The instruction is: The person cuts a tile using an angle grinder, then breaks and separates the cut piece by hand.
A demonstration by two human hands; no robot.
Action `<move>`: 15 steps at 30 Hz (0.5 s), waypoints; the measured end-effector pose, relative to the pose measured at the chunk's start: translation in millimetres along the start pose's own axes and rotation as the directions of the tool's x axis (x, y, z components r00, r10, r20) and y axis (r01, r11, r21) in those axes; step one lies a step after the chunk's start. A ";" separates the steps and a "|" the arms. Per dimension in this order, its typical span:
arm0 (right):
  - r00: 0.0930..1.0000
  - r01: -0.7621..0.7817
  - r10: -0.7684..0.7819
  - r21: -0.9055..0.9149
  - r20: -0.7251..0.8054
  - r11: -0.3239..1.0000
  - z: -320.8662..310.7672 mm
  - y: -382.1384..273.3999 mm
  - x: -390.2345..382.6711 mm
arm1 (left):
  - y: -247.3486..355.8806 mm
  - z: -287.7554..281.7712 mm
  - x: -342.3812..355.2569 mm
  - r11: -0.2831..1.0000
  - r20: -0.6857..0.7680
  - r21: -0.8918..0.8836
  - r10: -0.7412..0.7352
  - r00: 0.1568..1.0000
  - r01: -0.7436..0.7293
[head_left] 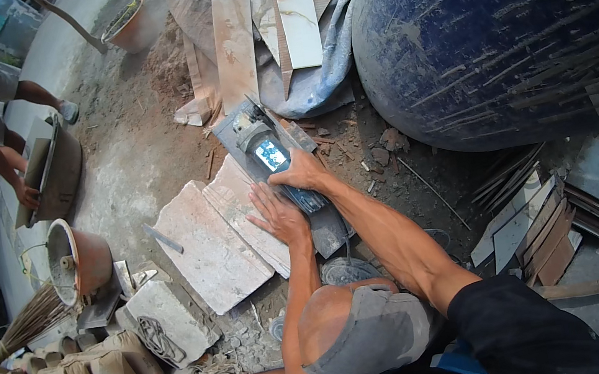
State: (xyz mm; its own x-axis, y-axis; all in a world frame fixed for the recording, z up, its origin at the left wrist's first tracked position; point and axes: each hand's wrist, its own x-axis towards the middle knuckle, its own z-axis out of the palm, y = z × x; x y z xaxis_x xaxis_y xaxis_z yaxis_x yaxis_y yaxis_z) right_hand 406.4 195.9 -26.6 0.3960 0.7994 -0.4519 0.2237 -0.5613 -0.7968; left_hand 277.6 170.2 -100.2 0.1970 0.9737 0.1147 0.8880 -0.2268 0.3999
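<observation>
1. Black sleeve (524, 316): head view, lower right, nearest the camera.
2. Knee (372, 335), in grey cloth: bent, just below the work; best kept out of the tool's line.
3. Right hand (302, 171): fingers wrapped around the power tool (309, 199); a firm grip, wrist in line, should serve.
4. Left hand (285, 218): palm down, fingers extended on the pale tile (229, 193), just beside the tool; apparently steadying. Fingertips are best kept back from its front end.
5. Power tool: mid-view, right of the left hand; blade contact cannot be made out. Level seating and even, unforced feed advisable.
6. Broken slab (201, 252): left, alongside the tile; should not rock.
7. Thin grey strip (166, 239): on the slab's left edge; better cleared.
</observation>
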 end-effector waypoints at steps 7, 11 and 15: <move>1.000 -0.009 0.010 0.013 -0.008 1.000 -2.0 -0.6 -6.9 | 0.3 -1.4 0.7 1.000 0.012 -0.002 0.002 1.000 -0.002; 1.000 0.003 -0.004 0.032 0.017 0.999 -2.2 2.6 -6.0 | 0.2 -0.9 0.2 1.000 0.024 0.020 -0.003 1.000 0.003; 1.000 -0.003 0.003 0.016 0.000 1.000 1.9 5.1 -1.0 | 0.5 -1.5 0.2 1.000 0.000 -0.002 0.004 1.000 -0.004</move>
State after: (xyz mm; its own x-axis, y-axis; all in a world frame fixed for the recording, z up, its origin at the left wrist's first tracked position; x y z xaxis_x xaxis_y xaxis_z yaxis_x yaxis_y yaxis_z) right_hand 405.4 192.7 -31.0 0.3964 0.7975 -0.4548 0.2085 -0.5606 -0.8014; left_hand 277.5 170.2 -98.6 0.2003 0.9728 0.1166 0.8864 -0.2306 0.4015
